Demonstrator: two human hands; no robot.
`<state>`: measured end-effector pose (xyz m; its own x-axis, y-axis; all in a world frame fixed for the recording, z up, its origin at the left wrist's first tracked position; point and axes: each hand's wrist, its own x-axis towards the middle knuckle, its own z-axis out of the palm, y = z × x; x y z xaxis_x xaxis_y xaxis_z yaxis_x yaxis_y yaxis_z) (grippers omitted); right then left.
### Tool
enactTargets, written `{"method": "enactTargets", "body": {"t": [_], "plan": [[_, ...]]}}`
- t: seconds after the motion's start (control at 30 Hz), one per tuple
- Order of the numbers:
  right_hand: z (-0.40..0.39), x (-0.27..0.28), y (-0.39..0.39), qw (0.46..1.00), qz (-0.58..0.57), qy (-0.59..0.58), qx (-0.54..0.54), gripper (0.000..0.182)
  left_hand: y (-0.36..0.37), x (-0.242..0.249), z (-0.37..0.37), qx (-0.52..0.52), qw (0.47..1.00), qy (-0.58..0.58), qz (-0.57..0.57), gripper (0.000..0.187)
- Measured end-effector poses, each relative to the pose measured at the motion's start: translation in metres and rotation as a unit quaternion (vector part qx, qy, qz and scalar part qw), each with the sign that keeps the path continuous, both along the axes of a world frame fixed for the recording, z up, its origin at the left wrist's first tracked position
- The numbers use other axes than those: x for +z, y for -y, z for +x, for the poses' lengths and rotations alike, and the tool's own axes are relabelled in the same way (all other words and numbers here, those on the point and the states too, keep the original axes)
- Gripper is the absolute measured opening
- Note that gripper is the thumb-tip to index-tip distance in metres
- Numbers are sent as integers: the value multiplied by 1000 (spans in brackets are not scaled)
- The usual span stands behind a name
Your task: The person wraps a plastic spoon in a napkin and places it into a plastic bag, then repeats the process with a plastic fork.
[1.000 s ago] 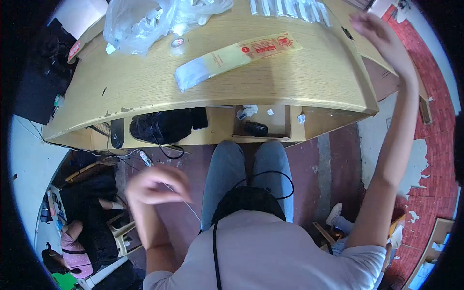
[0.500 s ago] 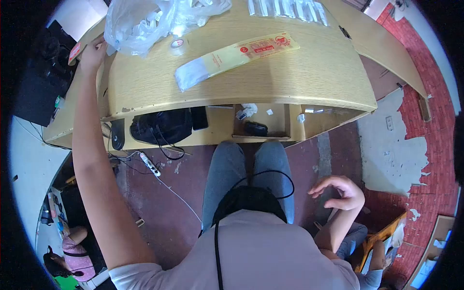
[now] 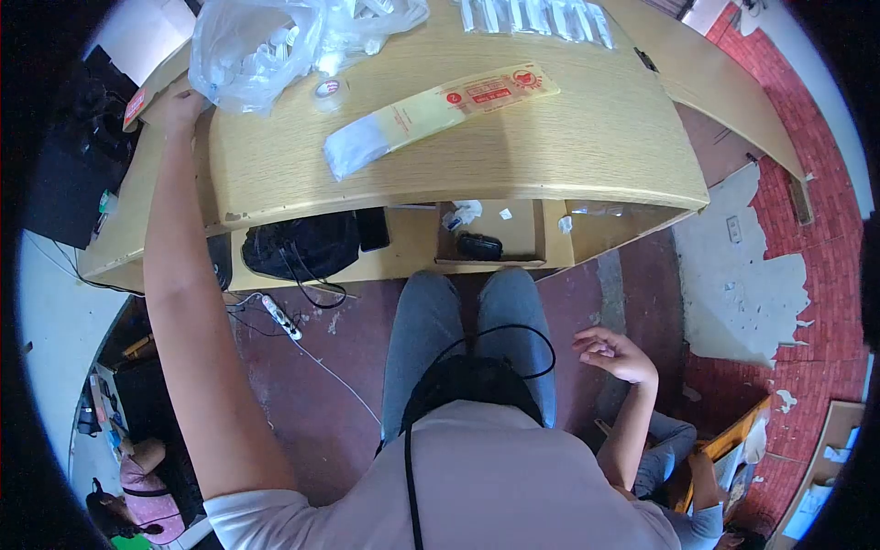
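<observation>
My left hand [image 3: 181, 108] reaches far up to the left corner of the wooden desk [image 3: 568, 147]. It rests at the lower edge of a clear plastic bag [image 3: 252, 46] full of small white pieces; its fingers are hidden against the bag. My right hand [image 3: 616, 354] hangs low beside my right knee, fingers loosely curled and apart, holding nothing. A roll of tape [image 3: 328, 89] lies just right of the bag. A long yellow packet with a red label [image 3: 435, 105] lies across the desk's middle.
A row of narrow white packets [image 3: 536, 14] lines the desk's far edge. The shelf under the desk holds a black bag [image 3: 298, 246] and a small black device [image 3: 479, 246]. A power strip [image 3: 278, 316] and cables lie on the floor. Other people sit at lower left [image 3: 142, 472] and lower right [image 3: 674, 454].
My left hand rose from near my lap to the desk's left corner by the bag. My right arm dropped from high at the right down beside my knee.
</observation>
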<state>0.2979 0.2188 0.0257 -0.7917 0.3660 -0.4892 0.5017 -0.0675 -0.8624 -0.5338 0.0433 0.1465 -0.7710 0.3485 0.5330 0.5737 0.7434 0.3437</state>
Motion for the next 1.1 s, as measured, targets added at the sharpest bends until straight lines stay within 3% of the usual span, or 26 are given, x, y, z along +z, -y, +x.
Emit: {"method": "enactTargets", "body": {"t": [0.07,0.13,0.27,0.37,0.43,0.53,0.57,0.63,0.83,0.93,1.03,1.1], "plan": [[-1,-5,1,1000,9,-5,-3,32,-3,-1,-4,2,999,29,15,66],[-2,-8,0,1000,19,-8,-5,32,-5,-3,-9,-35,987,100,123,63],[-9,-10,-1,1000,23,-3,5,32,-5,14,17,-29,993,89,69,58],[-14,-8,0,1000,18,-9,5,32,-1,11,-2,-51,997,1,64,53],[-15,-8,0,1000,16,-15,5,32,0,15,-13,-9,993,104,53,51],[-14,-11,0,1000,12,-13,15,32,1,20,-12,-5,981,155,113,52],[-13,-13,0,1000,13,-13,16,32,2,22,-8,-4,981,155,113,52],[-14,-14,-1,1000,15,-15,17,32,2,26,9,77,994,74,3,53],[-17,-13,0,1000,4,-12,15,34,11,9,-11,64,993,2,-95,61],[-15,-18,0,999,24,-3,25,34,9,6,-22,36,993,98,-48,62],[-18,-15,1,1000,16,-11,21,33,5,5,-11,82,994,18,-63,61],[-18,-15,1,1000,0,1,23,33,5,7,-12,49,998,13,-43,59]]}}
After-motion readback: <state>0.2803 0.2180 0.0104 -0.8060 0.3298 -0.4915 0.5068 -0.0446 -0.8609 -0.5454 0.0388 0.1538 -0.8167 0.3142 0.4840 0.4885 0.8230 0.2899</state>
